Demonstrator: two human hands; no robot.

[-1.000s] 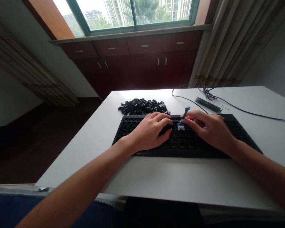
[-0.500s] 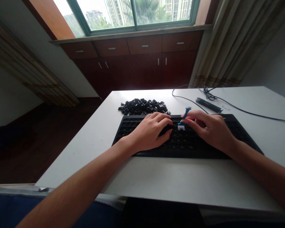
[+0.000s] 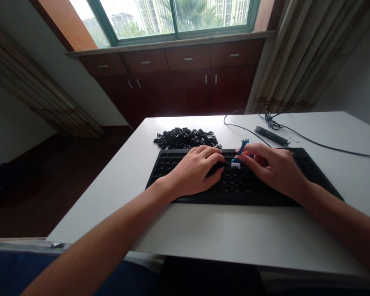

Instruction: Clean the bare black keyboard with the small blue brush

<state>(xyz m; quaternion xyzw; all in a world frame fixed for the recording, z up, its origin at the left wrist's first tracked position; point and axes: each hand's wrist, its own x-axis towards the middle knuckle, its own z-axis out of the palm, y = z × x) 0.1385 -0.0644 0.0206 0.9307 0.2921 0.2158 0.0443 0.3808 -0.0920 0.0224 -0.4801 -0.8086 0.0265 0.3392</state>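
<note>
A black keyboard [image 3: 234,187] with its keycaps off lies across the white table. My left hand [image 3: 200,170] rests on its left middle part, fingers bent and spread, the thumb apart from them; it holds nothing that I can see. Pinched between the thumb and fingers of my right hand [image 3: 273,164] is a small blue brush [image 3: 241,149] with white bristles. The bristles point down at the bare key sockets, and the brush's upper end fans out like small fingers. Behind the keyboard sits a heap of black keycaps [image 3: 185,137].
Behind the keyboard's right half lie a black plastic strip [image 3: 271,136], a thin bent metal wire [image 3: 294,139] and a black cable [image 3: 323,146], partly bundled. The white table [image 3: 111,189] has its near edge by my lap. Farther off stand red-brown cabinets [image 3: 179,92] under a window.
Almost nothing differs. Both hands keep their places on and over the keyboard, and the brush has barely shifted.
</note>
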